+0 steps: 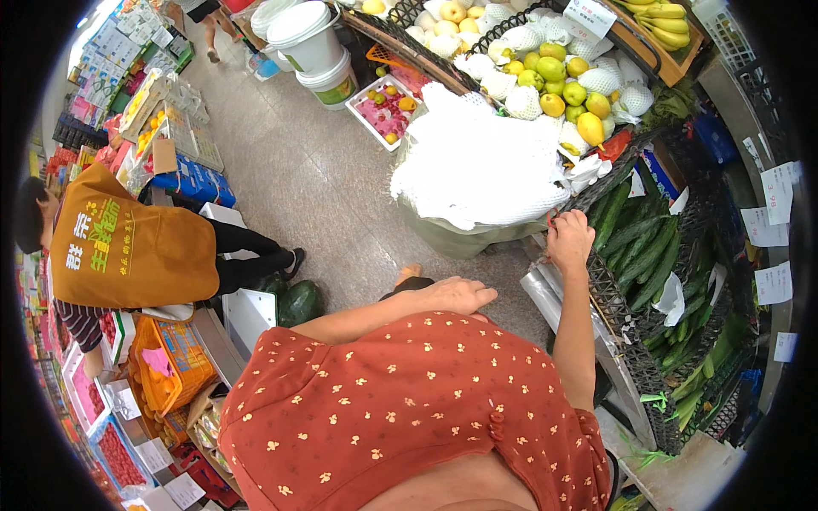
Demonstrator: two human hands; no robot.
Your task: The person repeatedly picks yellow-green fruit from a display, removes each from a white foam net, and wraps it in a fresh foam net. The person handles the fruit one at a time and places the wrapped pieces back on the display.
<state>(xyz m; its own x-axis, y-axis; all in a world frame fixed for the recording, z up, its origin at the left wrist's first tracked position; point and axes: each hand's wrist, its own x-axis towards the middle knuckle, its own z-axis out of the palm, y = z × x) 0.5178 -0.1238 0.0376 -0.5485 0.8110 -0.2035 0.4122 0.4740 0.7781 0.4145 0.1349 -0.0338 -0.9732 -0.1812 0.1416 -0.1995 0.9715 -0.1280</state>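
My right hand is at the corner of the black mesh bin beside the cucumbers. Its fingertips pinch a thin red string. Just left of it, a pile of white foam net sleeves fills a large grey-green sack. My left hand is held in front of my red patterned top, back up and fingers pointing right; its palm is hidden. Below my right hand lies a roll of clear plastic bags along the stand's edge.
Pears, some in foam nets, lie beyond the sack. White lidded buckets and a foam tray of fruit stand on the floor. Left, a person in a brown vest works at fruit crates near watermelons. Another person walks farther off.
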